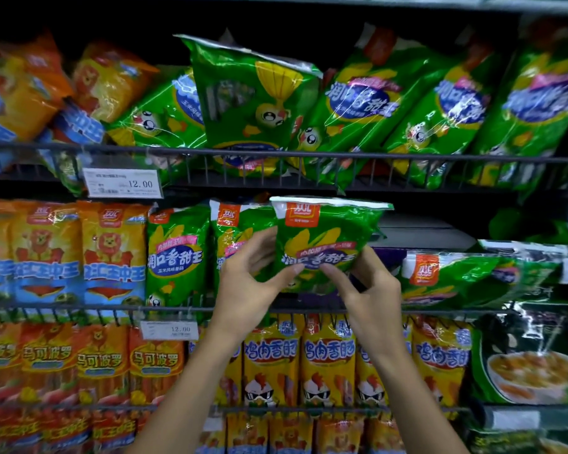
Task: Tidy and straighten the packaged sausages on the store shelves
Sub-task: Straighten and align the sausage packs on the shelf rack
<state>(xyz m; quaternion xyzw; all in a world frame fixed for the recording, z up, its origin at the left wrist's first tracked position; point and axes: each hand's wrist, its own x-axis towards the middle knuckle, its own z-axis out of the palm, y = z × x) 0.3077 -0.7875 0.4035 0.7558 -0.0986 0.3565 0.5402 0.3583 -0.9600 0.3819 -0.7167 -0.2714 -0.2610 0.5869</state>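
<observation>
A green corn sausage pack (325, 234) with an orange logo stands upright on the middle shelf, held from both sides. My left hand (250, 283) grips its lower left edge, thumb on the front. My right hand (364, 290) pinches its lower right part. Two more green packs (177, 257) stand upright to its left. To the right a green pack (453, 276) lies tipped on its side. On the upper shelf several green packs lean at angles, and one (253, 93) stands upside down in the middle.
Wire rails (309, 155) front each shelf. Orange lion packs (112, 253) fill the middle shelf's left. Yellow chicken sausage packs (328, 358) and orange packs line the lower shelf. Price tags (122, 183) hang on the rails. A green soup pack (525, 362) sits at the right.
</observation>
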